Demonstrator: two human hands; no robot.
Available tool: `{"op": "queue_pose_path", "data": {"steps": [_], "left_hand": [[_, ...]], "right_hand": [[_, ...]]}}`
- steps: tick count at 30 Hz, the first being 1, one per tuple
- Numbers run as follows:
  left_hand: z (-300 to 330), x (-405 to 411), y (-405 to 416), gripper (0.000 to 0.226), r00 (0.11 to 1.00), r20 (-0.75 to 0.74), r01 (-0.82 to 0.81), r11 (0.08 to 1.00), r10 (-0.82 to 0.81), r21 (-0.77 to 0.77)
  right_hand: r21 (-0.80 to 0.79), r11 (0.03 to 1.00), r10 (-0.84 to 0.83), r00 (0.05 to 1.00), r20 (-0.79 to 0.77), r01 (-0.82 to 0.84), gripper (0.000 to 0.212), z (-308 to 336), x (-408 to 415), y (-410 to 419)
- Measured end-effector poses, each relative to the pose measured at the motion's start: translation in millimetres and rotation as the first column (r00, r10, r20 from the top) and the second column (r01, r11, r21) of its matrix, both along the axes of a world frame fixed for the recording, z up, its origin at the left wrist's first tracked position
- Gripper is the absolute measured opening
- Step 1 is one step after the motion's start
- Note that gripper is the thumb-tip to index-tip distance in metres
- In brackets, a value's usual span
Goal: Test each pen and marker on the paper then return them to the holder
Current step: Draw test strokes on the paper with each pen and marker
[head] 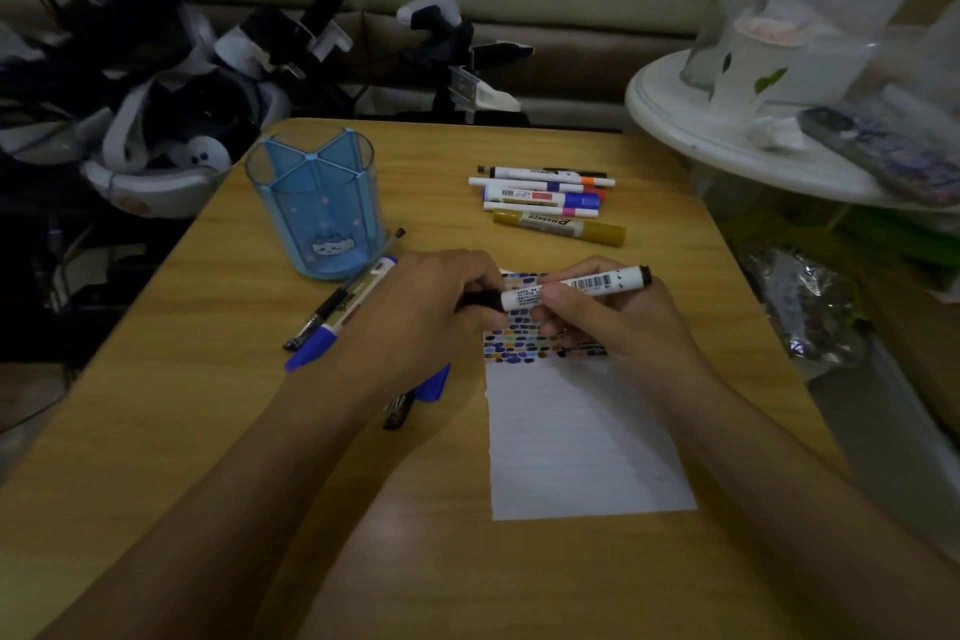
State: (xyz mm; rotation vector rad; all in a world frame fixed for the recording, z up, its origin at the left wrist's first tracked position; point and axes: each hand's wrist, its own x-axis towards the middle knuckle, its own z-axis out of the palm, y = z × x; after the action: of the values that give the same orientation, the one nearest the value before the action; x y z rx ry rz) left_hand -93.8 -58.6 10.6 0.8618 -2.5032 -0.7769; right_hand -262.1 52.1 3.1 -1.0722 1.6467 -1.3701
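Holding black marker level over paper w/ both hands: right hand pinches barrel, left hand curled round cap end, prob so I can work the cap. Holder sits empty nearby, w/ other markers beyond.

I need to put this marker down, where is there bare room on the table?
Bare wood lies between the blue holder and the marker pile, and near the front edge left of the paper. It is crowded beside the left hand.
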Motion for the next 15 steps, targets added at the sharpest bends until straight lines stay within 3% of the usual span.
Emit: {"op": "queue_pose_path", "data": {"steps": [8, 11, 15], "left_hand": [[3, 0, 6, 0.024, 0.993, -0.102, 0.053, 0.998, -0.057, -0.047], [6, -2, 11, 0.030, 0.990, -0.086, 0.099, 0.988, -0.110, -0.120], [10, 5, 9, 0.031, 0.992, -0.061, 0.108, 0.990, -0.114, -0.093]], "right_hand": [[-0.027, 1.000, 0.015, 0.999, 0.045, -0.014, 0.012, 5, 5, -3], [-0.010, 1.000, 0.000, 1.000, 0.021, 0.001, 0.021, 6, 9, -5], [0.016, 0.999, -0.028, 0.999, 0.021, 0.028, 0.028, 10, 7, -8]]}}
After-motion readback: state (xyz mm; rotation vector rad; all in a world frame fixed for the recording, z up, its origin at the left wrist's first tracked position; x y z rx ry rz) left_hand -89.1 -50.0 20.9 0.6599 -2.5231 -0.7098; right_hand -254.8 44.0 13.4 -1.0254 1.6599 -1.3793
